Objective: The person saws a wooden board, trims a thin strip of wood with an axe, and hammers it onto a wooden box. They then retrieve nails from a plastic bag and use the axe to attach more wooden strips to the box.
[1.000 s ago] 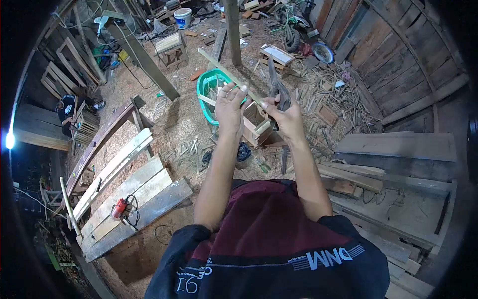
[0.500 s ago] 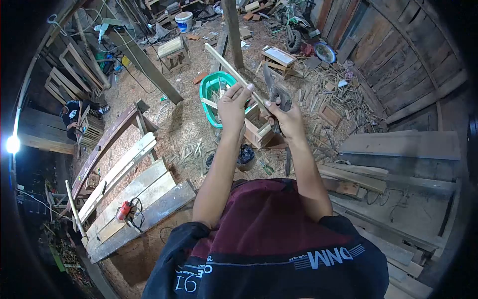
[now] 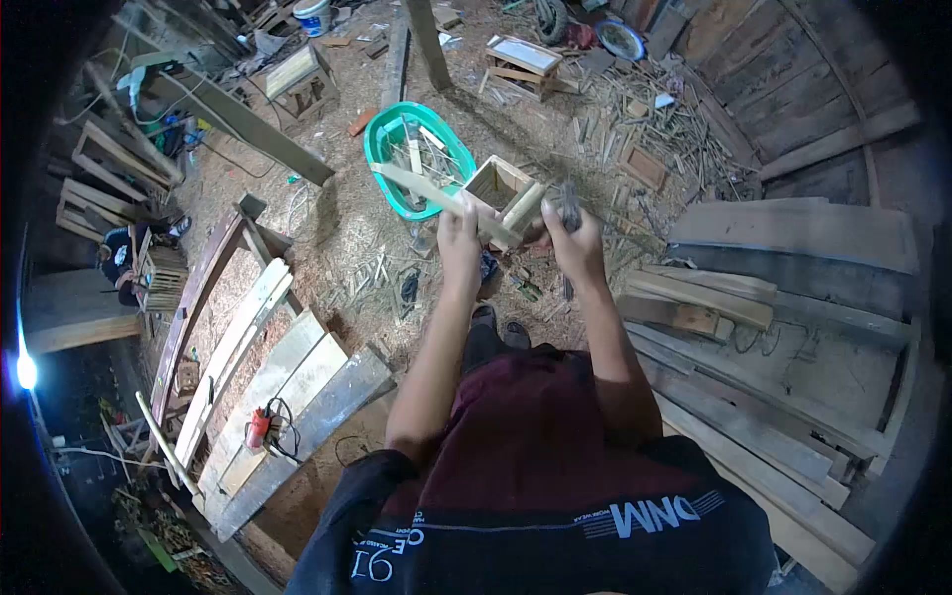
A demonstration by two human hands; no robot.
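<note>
Wooden slat (image 3: 421, 190) lies slantwise before the person's chest, over the green basin (image 3: 375, 149) and beside a small wooden box (image 3: 486, 178), its near end clamped in the closed fingers of the left hand (image 3: 461, 238). It looks light, thin and stiff, apt to splinter or snap if bent, so a firm hold near the middle would steady it best. The right hand (image 3: 577, 240) is curled tight round a dark tool (image 3: 568, 203), perhaps a blade, too blurred to tell.

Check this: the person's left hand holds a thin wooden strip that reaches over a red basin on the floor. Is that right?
Not quite: the basin is green, not red, as the head view shows. The left hand does hold the wooden strip reaching over it.
</note>
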